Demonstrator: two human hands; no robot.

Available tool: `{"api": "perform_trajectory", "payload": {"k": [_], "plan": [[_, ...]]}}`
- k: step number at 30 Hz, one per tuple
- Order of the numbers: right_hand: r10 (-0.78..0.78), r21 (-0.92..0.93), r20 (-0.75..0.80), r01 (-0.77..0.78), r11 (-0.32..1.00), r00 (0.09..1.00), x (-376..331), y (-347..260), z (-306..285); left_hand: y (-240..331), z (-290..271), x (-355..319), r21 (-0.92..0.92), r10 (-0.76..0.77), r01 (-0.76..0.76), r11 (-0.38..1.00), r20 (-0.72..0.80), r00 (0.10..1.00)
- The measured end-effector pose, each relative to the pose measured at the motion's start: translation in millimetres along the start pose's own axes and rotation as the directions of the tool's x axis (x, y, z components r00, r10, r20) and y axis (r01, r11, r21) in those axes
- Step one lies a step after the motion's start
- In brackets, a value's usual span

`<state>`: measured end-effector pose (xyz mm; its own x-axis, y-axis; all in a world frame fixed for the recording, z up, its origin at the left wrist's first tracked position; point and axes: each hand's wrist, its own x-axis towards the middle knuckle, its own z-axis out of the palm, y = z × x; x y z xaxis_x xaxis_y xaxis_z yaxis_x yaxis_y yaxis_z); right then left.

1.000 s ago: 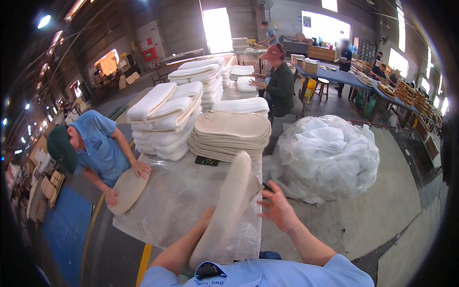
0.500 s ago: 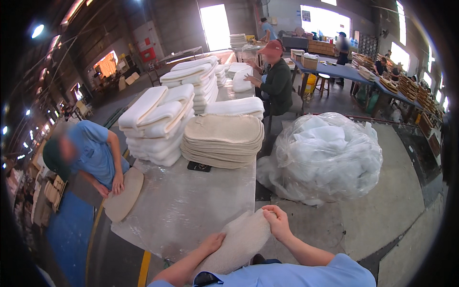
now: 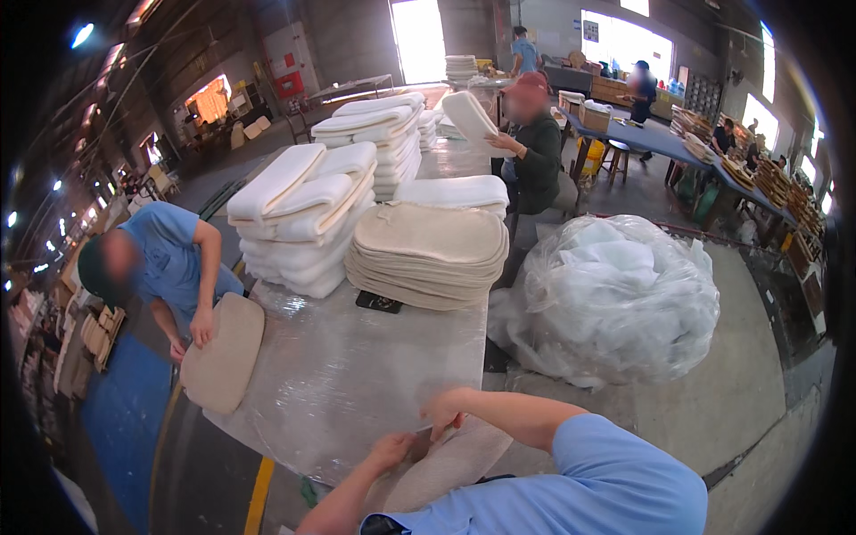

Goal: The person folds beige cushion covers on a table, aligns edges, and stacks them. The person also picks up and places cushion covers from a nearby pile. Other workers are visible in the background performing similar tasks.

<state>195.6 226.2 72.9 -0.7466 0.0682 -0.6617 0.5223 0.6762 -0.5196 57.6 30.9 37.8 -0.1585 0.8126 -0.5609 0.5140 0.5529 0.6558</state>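
A flat beige foam pad lies low against the near edge of the plastic-covered table. My left hand presses on its left part and my right hand grips its upper edge, fingers curled over it. Much of the pad is hidden under my arms and blue sleeve. A tall stack of the same beige pads sits at the table's middle, beyond my reach.
White foam cushions are piled behind the stack. A small black device lies by it. A person in blue handles a pad at the left edge. A big clear plastic bundle sits on the floor right. Another person lifts a cushion farther back.
The pad I held upright a second ago has come down flat toward my body at the table's near edge. Both my hands dropped with it. The person on the left shifted their pad.
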Motion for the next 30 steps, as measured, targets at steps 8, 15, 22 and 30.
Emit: {"api": "perform_trajectory", "payload": {"k": [8, 15, 22, 30], "plan": [[0.096, 0.116, -0.079, -0.087, 0.989, 0.992, 60.2, 0.5, 37.4, -30.3, -17.2, -12.9, 0.068, -0.056, 0.053, 0.996, 0.045, 0.997], [0.012, 0.124, -0.462, 0.051, 0.991, 0.887, 71.3, 13.0, 69.9, -49.4, 1.1, 5.6, 0.277, -0.060, 0.137, 0.951, -0.267, 0.962], [0.141, 0.194, -0.435, -0.060, 0.979, 0.890, 75.3, 13.1, 72.4, -60.7, 14.6, 22.9, 0.209, -0.124, 0.201, 0.957, -0.330, 0.936], [0.100, 0.266, -0.154, -0.056, 0.962, 0.983, 70.6, 26.4, 54.7, -53.8, 2.5, 17.6, 0.251, -0.123, 0.179, 0.951, -0.224, 0.967]]}}
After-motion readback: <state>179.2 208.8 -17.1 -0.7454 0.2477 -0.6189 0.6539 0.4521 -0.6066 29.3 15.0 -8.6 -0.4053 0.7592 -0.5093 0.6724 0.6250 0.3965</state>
